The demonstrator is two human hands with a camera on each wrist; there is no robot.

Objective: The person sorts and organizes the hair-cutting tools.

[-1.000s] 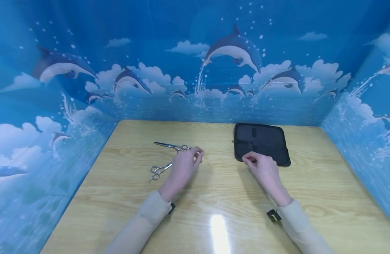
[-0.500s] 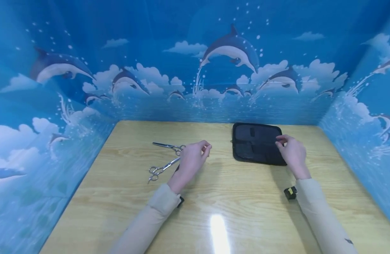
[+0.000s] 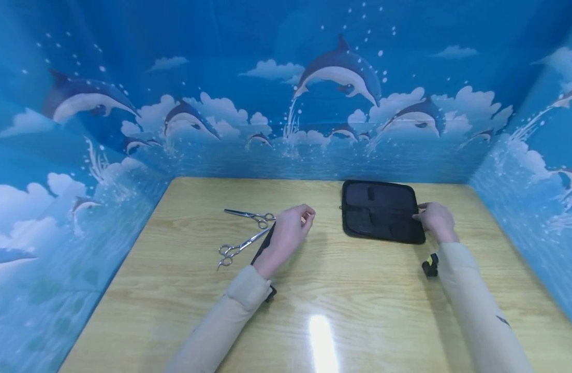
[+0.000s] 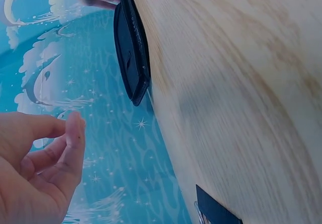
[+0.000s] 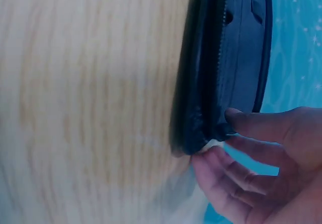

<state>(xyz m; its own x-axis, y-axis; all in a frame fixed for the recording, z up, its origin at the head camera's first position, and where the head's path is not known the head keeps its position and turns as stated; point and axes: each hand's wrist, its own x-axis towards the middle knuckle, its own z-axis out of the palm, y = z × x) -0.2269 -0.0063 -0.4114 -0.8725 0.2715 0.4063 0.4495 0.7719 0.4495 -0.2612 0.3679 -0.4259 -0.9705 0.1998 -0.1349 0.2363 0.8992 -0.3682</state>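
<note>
A black zip case [image 3: 379,210] lies spread on the table at the back right, its inner pockets facing up. My right hand [image 3: 437,220] pinches the case's right edge; in the right wrist view the thumb [image 5: 256,126] is on top and the other fingers are at the rim. My left hand [image 3: 288,235] hovers over the table with loosely bent fingers and nothing between them. To its left lie two pairs of metal hairdressing scissors, the upper scissors [image 3: 248,213] and the lower scissors [image 3: 239,247]. A flat black strip [image 3: 263,243] is partly hidden beneath the left hand.
The wooden table [image 3: 341,290] is bordered at the back and both sides by a blue dolphin-print curtain [image 3: 267,103]. A bright light reflection lies near the table's front.
My right hand has moved right from the case's front edge to its right edge and taken hold there. My left hand has drifted slightly right, uncovering more of the lower scissors and black strip.
</note>
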